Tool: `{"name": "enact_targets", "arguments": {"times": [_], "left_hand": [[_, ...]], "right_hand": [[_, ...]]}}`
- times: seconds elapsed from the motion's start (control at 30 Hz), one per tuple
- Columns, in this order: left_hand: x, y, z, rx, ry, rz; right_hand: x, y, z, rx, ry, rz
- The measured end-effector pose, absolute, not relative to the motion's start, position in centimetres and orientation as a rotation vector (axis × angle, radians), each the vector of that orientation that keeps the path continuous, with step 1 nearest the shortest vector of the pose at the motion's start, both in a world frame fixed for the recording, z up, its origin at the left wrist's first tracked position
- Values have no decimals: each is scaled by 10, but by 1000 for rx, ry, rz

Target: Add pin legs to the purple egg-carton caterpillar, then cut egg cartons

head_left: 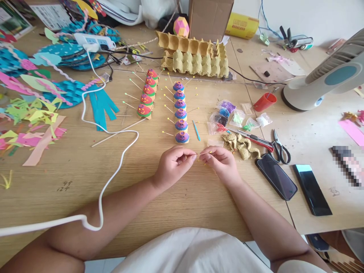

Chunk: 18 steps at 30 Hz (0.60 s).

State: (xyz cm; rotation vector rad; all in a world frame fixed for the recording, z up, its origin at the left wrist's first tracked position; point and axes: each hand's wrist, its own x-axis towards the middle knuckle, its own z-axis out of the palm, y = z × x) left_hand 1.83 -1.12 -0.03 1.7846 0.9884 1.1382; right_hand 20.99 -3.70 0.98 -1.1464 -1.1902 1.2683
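Note:
My left hand (175,165) and my right hand (221,163) meet above the table, both with fingers pinched. Between them runs a thin toothpick (203,153), with a small yellow ball by my right fingers. My left fingertips close on its other end. Just beyond stands a row of purple-and-blue egg-carton cups (181,113) with little faces; yellow-tipped toothpicks stick out from its sides. To its left is a similar red-and-green row (147,94) with pale green tips. A blue modelling tool (196,131) lies right of the purple row.
Bags of coloured clay (237,118), scissors (280,146), a cutter (251,138), torn carton scraps (241,146) and two phones (276,176) lie to the right. A white cable (119,163) crosses the left side. Egg cartons (199,62) and a fan (327,74) stand farther back.

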Motion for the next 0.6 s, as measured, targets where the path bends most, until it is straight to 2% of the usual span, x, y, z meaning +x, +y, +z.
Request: {"name": "enact_targets", "arguments": {"times": [0.6], "left_hand": [[19,-12,1,1865,900,1111]], "right_hand": [[211,-36,5,-1132,-1192,1279]]}}
